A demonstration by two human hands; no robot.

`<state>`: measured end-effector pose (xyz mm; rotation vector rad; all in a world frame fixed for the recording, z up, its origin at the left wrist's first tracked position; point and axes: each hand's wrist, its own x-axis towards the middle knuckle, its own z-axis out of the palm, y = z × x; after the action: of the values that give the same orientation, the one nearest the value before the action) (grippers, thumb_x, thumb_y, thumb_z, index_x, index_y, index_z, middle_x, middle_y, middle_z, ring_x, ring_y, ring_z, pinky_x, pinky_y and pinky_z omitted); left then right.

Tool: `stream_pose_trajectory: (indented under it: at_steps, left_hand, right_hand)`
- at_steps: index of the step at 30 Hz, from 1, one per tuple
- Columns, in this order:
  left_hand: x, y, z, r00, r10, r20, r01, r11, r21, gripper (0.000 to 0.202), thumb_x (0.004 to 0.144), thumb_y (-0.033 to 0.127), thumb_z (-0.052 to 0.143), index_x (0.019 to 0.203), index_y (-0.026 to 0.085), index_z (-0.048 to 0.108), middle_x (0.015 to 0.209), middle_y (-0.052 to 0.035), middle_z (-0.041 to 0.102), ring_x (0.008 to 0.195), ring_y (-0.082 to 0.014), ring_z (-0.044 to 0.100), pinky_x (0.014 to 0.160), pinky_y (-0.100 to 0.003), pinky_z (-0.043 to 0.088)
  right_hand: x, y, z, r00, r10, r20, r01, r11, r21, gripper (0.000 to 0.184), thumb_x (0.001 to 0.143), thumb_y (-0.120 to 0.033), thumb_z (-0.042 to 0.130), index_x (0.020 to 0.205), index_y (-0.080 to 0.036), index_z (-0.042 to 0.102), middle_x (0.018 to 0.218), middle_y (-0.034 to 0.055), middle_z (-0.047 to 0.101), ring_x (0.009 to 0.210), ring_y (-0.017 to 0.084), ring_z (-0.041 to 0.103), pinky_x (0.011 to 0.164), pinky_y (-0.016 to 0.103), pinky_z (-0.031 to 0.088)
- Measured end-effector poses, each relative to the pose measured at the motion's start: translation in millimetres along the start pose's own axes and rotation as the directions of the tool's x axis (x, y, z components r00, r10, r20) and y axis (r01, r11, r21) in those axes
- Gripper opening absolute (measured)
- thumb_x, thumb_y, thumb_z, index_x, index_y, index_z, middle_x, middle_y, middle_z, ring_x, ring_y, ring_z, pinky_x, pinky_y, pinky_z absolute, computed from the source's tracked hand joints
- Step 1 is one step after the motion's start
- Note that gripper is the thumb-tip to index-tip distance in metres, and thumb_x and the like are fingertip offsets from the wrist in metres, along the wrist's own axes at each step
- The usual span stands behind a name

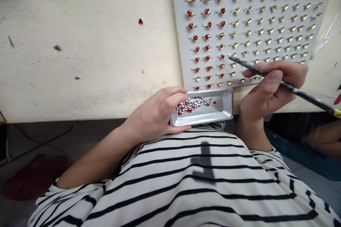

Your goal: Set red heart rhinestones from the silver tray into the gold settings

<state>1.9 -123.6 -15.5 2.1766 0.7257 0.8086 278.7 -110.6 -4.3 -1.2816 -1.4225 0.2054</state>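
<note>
My left hand (157,111) cups a shallow silver metal tray (223,103), fingers curled over its rim, and in it lie loose red-and-silver triangular stones (193,104). The tray sits at the edge of the scuffed cream surface (80,78). My right hand (269,88) pinches a slim, paint-flecked dark stick (301,92), its tip by rows of gold settings (266,17) on a white board (177,17). Tilting the tray could spill stones, like the single red stone (140,21) lying apart. A careless tip could knock seated stones askew.

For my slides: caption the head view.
Left hand holds a metal tray of rhinestones; right hand holds a stick over gold settings.
</note>
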Motion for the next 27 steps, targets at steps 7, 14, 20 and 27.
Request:
stream_pose_trajectory:
  at_steps: [7,14,20,27]
  left_hand:
    - [-0.5,-0.7,0.1,1.0,0.017,-0.015,-0.016,1.0,0.014,0.074,0.085,0.04,0.09,0.137,0.01,0.047,0.133,-0.0238,0.066,0.126,-0.0294,0.069,0.102,-0.044,0.067]
    - [0.7,-0.3,-0.2,1.0,0.023,-0.017,-0.023,1.0,0.015,0.073,0.085,0.04,0.089,0.137,0.01,0.047,0.132,-0.0242,0.067,0.125,-0.0293,0.069,0.101,-0.045,0.067]
    - [0.8,0.1,-0.3,1.0,0.006,-0.015,-0.006,1.0,0.0,0.076,0.084,0.04,0.09,0.14,0.014,0.045,0.134,-0.0227,0.067,0.125,-0.0291,0.069,0.1,-0.046,0.068]
    - [-0.2,0.7,-0.8,1.0,-0.023,0.002,0.023,1.0,-0.02,0.081,0.082,0.04,0.092,0.143,0.019,0.043,0.136,-0.0186,0.066,0.128,-0.0284,0.069,0.102,-0.046,0.067]
  right_hand:
    - [-0.4,-2.8,-2.4,1.0,0.014,-0.026,-0.015,0.999,-0.043,0.025,0.107,-0.042,0.054,0.1,-0.026,0.072,0.088,-0.0045,0.06,0.068,0.004,0.065,0.067,0.027,0.055]
    - [-2.0,-4.6,-3.7,1.0,0.026,-0.005,-0.026,0.999,-0.039,0.024,0.107,-0.038,0.053,0.099,-0.026,0.072,0.085,-0.0036,0.058,0.066,0.004,0.064,0.063,0.027,0.051]
    - [-1.7,-5.9,-2.5,0.999,0.025,-0.023,-0.026,0.998,-0.058,0.025,0.107,-0.038,0.053,0.095,-0.024,0.07,0.085,-0.0021,0.058,0.065,0.007,0.063,0.061,0.028,0.052]
    - [-0.1,-1.2,-1.5,0.994,-0.031,-0.108,0.034,0.999,0.023,0.023,0.104,-0.037,0.058,0.096,-0.022,0.074,0.08,-0.0036,0.06,0.064,0.007,0.063,0.055,0.025,0.049]
